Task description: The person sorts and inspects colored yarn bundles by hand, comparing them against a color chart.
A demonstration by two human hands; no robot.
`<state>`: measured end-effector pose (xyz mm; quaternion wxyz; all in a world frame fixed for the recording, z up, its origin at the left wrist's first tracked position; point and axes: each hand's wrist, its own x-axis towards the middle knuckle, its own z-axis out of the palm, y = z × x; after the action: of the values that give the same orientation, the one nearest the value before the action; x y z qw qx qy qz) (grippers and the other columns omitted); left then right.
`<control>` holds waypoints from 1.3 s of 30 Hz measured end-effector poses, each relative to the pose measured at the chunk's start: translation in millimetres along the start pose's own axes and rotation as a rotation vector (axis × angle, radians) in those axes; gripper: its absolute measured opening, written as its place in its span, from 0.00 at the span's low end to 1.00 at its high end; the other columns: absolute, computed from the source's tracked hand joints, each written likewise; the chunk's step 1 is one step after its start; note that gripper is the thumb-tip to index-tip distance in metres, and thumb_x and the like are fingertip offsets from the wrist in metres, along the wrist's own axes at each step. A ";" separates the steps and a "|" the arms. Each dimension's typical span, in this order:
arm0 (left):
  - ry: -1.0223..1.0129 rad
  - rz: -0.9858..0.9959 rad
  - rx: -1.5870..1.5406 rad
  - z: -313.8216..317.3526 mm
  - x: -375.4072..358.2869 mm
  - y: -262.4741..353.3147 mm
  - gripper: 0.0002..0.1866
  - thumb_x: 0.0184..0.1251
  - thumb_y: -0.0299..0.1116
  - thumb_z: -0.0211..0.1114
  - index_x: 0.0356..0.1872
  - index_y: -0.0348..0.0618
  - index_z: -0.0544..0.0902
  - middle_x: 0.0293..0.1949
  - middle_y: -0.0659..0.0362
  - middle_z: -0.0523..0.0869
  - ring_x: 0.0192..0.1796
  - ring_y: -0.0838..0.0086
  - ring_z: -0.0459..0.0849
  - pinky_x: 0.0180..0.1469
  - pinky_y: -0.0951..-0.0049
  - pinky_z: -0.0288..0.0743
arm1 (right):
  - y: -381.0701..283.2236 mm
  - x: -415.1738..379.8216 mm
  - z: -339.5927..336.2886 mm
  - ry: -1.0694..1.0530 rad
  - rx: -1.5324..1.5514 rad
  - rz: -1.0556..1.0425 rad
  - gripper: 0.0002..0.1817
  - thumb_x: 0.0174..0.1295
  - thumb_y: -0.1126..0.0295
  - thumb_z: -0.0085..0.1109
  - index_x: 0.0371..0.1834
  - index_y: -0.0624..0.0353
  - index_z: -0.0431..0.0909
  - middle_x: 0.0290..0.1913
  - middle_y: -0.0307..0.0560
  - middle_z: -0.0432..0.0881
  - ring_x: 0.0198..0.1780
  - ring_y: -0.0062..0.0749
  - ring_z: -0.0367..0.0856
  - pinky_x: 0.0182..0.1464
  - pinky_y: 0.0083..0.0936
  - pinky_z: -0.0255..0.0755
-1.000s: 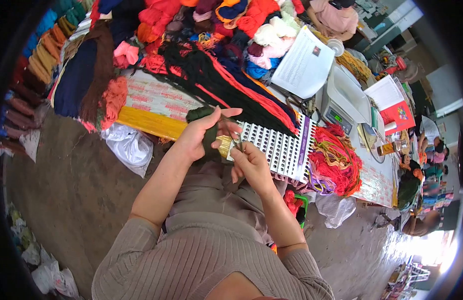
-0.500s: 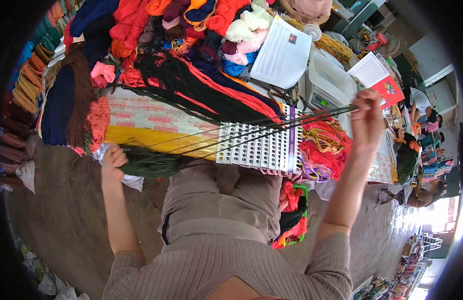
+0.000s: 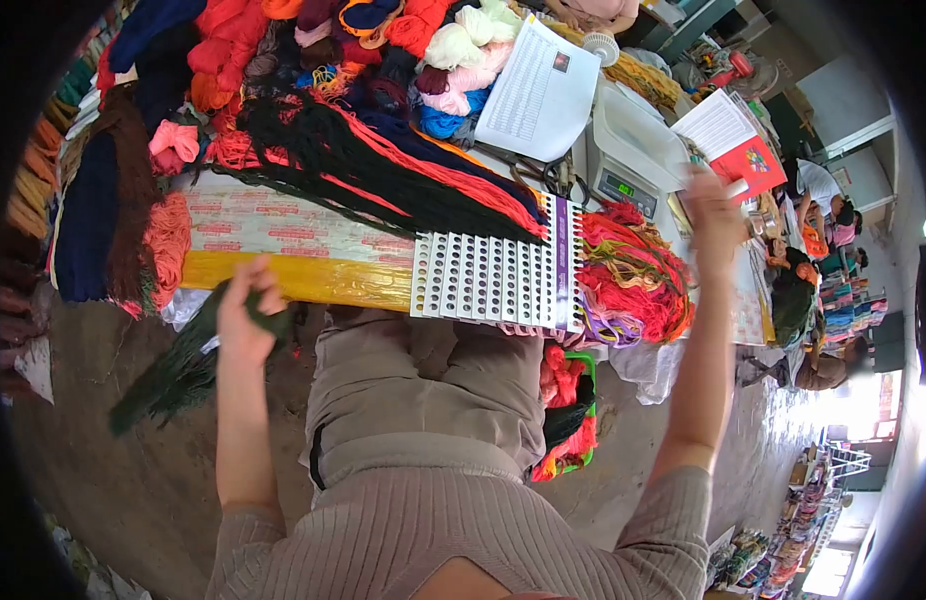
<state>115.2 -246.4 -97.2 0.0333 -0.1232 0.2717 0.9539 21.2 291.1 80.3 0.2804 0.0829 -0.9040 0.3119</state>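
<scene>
My left hand (image 3: 248,318) is closed round a dark green bundle of yarn (image 3: 168,372), which hangs below the table's front edge and trails to the left. A small white bit shows on the bundle near the wrist. Raised on the right, my right hand (image 3: 718,215) is smeared by motion beside the digital scale (image 3: 623,190); whether its fingers hold anything cannot be made out. Between the hands, overlapping white cards with rows of holes (image 3: 483,280) lie at the table edge. Black yarn (image 3: 333,175) with coral strands stretches behind them.
Colourful skeins (image 3: 463,50) are heaped at the back. A printed sheet (image 3: 538,90), scissors (image 3: 558,178) and a red-and-white booklet (image 3: 748,165) lie near the scale. Red tangled yarn (image 3: 633,275) sits right of the cards. A green basket (image 3: 588,410) stands below. Another person (image 3: 598,10) sits opposite.
The dark strands stretched between my hands are no longer across the cards. The green bundle now hangs from my left hand, swung down and left. The view has shifted slightly.
</scene>
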 end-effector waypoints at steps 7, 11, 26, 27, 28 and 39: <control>-0.161 -0.444 0.394 94.2 49.2 -81.5 0.21 0.67 0.44 0.56 0.56 0.45 0.74 0.52 0.59 0.78 0.38 0.75 0.81 0.33 0.79 0.72 | -64.4 -89.9 205.6 -0.598 0.527 0.266 0.13 0.57 0.75 0.57 0.44 0.64 0.68 0.24 0.46 0.80 0.25 0.23 0.79 0.27 0.20 0.73; -0.119 -0.619 0.463 80.3 78.4 -112.5 0.27 0.65 0.52 0.56 0.55 0.42 0.72 0.52 0.56 0.77 0.43 0.68 0.83 0.32 0.72 0.73 | -52.7 -98.6 241.2 -0.644 0.485 0.394 0.06 0.60 0.74 0.56 0.34 0.67 0.78 0.23 0.41 0.80 0.22 0.18 0.76 0.26 0.17 0.70; -0.171 -0.427 0.840 96.3 119.7 -145.3 0.05 0.63 0.28 0.54 0.29 0.40 0.77 0.22 0.62 0.78 0.16 0.82 0.71 0.16 0.82 0.60 | -47.9 -99.0 258.7 -0.568 0.214 0.420 0.11 0.50 0.61 0.58 0.29 0.56 0.81 0.26 0.44 0.83 0.30 0.35 0.82 0.35 0.29 0.73; -0.169 -0.447 0.887 95.9 122.4 -147.2 0.06 0.64 0.29 0.54 0.29 0.40 0.77 0.21 0.63 0.78 0.16 0.83 0.70 0.16 0.82 0.59 | -46.9 -93.8 259.4 -0.633 0.270 0.470 0.12 0.49 0.60 0.58 0.29 0.56 0.81 0.26 0.43 0.83 0.30 0.34 0.82 0.35 0.28 0.73; -0.169 -0.468 0.934 95.5 123.9 -149.4 0.07 0.65 0.30 0.54 0.28 0.41 0.77 0.21 0.64 0.78 0.16 0.83 0.69 0.16 0.82 0.59 | -45.6 -89.6 259.1 -0.696 0.325 0.521 0.13 0.48 0.58 0.58 0.28 0.56 0.81 0.26 0.43 0.83 0.30 0.32 0.82 0.36 0.28 0.72; -0.099 -0.272 0.968 75.8 124.8 -132.2 0.09 0.67 0.35 0.54 0.39 0.40 0.74 0.26 0.59 0.82 0.14 0.81 0.71 0.19 0.81 0.65 | -58.4 -96.9 253.8 -0.673 0.072 0.361 0.13 0.53 0.61 0.56 0.40 0.52 0.72 0.29 0.44 0.82 0.36 0.43 0.82 0.37 0.35 0.72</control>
<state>-4.7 -94.6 -133.9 0.2236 -0.0827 0.6622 0.7104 4.9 87.5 -108.0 -0.0945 0.0300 -0.9339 0.3434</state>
